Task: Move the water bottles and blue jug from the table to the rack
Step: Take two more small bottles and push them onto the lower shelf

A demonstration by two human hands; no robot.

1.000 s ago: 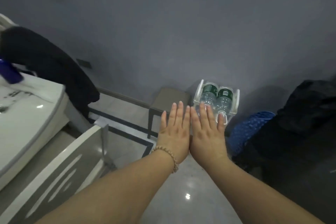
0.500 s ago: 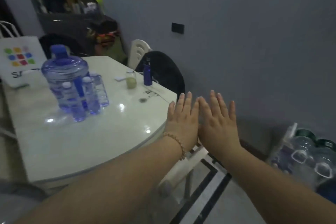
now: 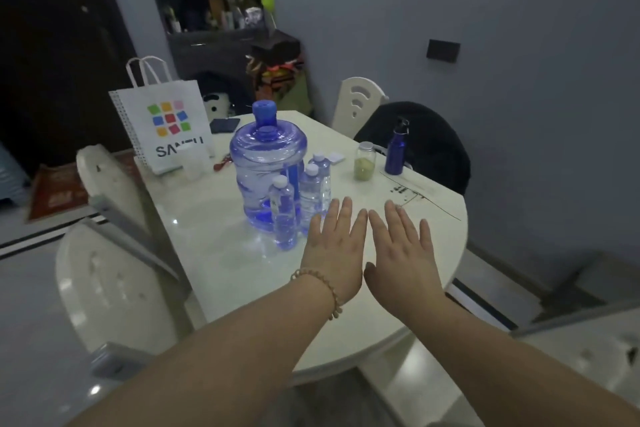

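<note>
A translucent blue jug (image 3: 265, 166) with a blue cap stands near the middle of the round white table (image 3: 346, 329). Three small clear water bottles with white caps stand against its right front: one nearest me (image 3: 284, 215), one behind it (image 3: 310, 199), one furthest back (image 3: 322, 173). My left hand (image 3: 334, 250), with a bead bracelet at the wrist, and my right hand (image 3: 403, 253) hover flat, side by side, palms down, just right of the bottles. Both hold nothing. The rack is out of view.
A white paper bag (image 3: 166, 128) stands at the table's back left. A jar of green powder (image 3: 365, 161), a dark blue metal flask (image 3: 396, 149) and a sheet of paper (image 3: 415, 191) sit at the right. White chairs (image 3: 110, 281) ring the table; one carries a black garment (image 3: 426, 146).
The view has swung left from the floor rack with bottles to the table. The jug and bottles are now centred and closer; my hands stay flat and side by side.
</note>
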